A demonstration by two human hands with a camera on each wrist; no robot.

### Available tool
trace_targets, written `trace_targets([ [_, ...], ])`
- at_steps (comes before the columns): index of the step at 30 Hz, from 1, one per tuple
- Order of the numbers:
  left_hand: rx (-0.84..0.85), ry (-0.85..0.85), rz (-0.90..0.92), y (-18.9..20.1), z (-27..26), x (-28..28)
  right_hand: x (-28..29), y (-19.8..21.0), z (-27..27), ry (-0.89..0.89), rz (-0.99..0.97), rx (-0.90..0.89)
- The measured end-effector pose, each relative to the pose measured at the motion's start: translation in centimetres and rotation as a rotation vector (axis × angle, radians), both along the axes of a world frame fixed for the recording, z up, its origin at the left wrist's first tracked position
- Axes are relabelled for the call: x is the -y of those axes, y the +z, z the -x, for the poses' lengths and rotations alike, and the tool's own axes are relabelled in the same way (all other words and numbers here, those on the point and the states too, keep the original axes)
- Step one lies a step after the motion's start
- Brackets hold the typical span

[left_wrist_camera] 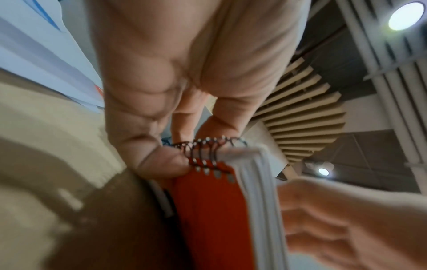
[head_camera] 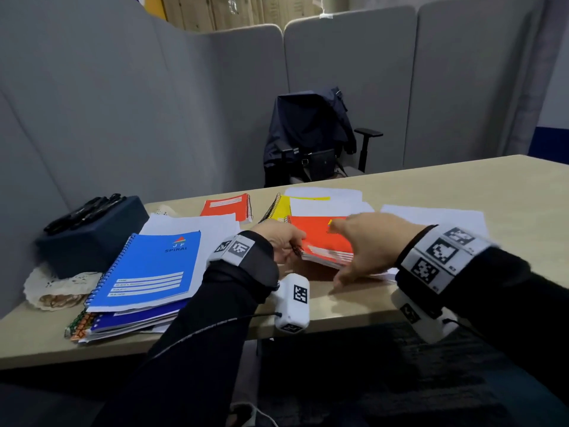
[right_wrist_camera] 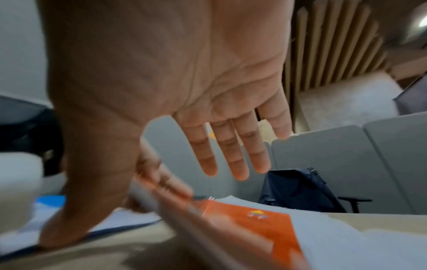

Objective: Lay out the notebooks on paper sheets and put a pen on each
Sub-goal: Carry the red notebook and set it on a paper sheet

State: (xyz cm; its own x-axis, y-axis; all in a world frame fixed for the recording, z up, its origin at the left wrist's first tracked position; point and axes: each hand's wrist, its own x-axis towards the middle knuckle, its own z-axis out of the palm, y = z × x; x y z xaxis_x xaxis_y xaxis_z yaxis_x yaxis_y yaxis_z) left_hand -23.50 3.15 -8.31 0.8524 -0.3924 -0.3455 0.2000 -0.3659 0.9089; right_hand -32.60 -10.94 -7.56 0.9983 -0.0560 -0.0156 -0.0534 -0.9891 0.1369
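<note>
Left hand [head_camera: 281, 241] pinches orange notebook [head_camera: 323, 241] spiral | right hand [head_camera: 369, 241] spread, empty

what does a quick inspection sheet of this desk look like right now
surface: beige table, partly covered by loose paper sheets.
job's things: orange notebook lifted at its spiral edge; second orange notebook, yellow notebook, blue notebook on a stack; black pens on a dark box.
clutter: lace doily.
grips: left hand pinches the orange notebook's spiral; right hand open, fingers straight, beside it.
cables: black cable runs from the left wrist camera.
surroundings: grey partitions; chair draped with a dark jacket.
</note>
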Motion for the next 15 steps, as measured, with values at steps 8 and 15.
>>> trace_targets([
  [8,0.218,0.002,0.013,2.9,-1.3,-3.1,-2.0,0.1,-5.1,0.012,0.242,0.25],
  [15,0.422,0.055,-0.813,3.8,-4.0,-13.8,-2.1,1.0,-12.9,-0.067,0.145,0.108],
])
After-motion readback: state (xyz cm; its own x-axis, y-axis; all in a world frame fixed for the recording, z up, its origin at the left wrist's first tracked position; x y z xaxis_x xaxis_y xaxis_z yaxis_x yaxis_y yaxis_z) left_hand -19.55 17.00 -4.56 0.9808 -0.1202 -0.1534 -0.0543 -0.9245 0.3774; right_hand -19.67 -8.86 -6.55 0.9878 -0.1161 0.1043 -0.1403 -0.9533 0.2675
